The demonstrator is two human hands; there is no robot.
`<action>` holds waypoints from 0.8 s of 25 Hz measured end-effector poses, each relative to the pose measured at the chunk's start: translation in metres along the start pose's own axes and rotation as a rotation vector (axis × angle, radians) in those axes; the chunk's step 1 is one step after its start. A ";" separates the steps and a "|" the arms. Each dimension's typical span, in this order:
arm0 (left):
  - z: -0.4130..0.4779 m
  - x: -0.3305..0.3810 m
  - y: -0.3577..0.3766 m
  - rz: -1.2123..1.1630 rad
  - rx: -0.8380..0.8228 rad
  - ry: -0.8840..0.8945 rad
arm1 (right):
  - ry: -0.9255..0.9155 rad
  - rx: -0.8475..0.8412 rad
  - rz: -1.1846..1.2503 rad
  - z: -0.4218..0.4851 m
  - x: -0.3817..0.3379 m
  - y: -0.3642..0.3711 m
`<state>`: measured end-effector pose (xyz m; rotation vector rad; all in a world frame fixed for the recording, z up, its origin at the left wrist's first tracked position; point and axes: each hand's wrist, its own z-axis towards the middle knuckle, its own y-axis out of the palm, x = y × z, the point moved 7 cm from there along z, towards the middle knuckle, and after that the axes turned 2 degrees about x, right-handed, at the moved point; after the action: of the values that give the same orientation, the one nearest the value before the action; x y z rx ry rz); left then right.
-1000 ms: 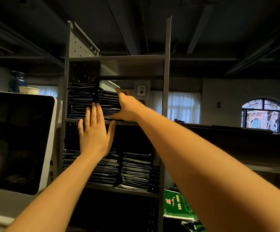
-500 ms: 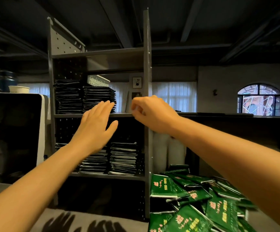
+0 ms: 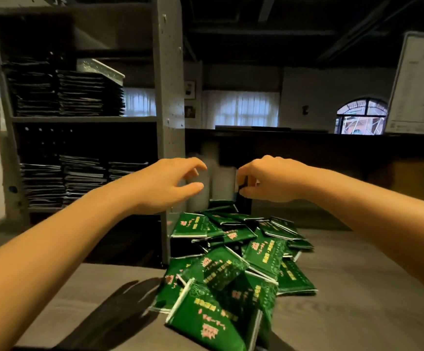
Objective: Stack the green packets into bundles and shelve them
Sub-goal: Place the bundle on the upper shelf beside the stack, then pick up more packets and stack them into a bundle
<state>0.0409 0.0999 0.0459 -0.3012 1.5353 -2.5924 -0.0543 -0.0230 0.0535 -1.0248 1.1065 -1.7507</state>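
Hands apart, hovering over loose heap of glossy green packets (image 3: 221, 269) on grey tabletop (image 3: 357, 312). Left hand (image 3: 170, 184) loosely curled, empty. Right hand (image 3: 269, 181) curled tighter, can't tell if pinching anything. Dark stacked bundles (image 3: 87, 95) sit on grey metal shelf rack (image 3: 168, 72), left.

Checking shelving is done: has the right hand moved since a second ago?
Yes: right hand drew back and down off the grey metal shelf, over the green packets.
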 end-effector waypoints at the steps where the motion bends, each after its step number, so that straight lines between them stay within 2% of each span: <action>1: 0.002 0.008 0.014 -0.007 -0.040 0.003 | 0.009 -0.030 0.003 -0.007 0.010 0.010; 9: 0.016 0.047 0.111 -0.102 -0.201 -0.001 | 0.111 -0.224 0.036 -0.048 0.078 0.097; 12: 0.031 0.045 0.151 -0.046 -0.226 -0.029 | 0.169 -0.256 0.073 -0.050 0.100 0.129; 15: 0.048 0.037 0.184 0.138 -0.226 -0.117 | 0.201 -0.204 0.181 -0.043 0.113 0.154; 18: 0.064 0.034 0.208 0.151 -0.250 -0.193 | 0.245 -0.083 0.328 -0.027 0.123 0.175; 20: 0.071 0.034 0.215 0.145 -0.251 -0.205 | 0.257 -0.114 0.361 -0.017 0.127 0.195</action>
<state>0.0231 -0.0714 -0.1058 -0.4451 1.7349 -2.1862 -0.0743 -0.1909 -0.1072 -0.6250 1.4660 -1.5658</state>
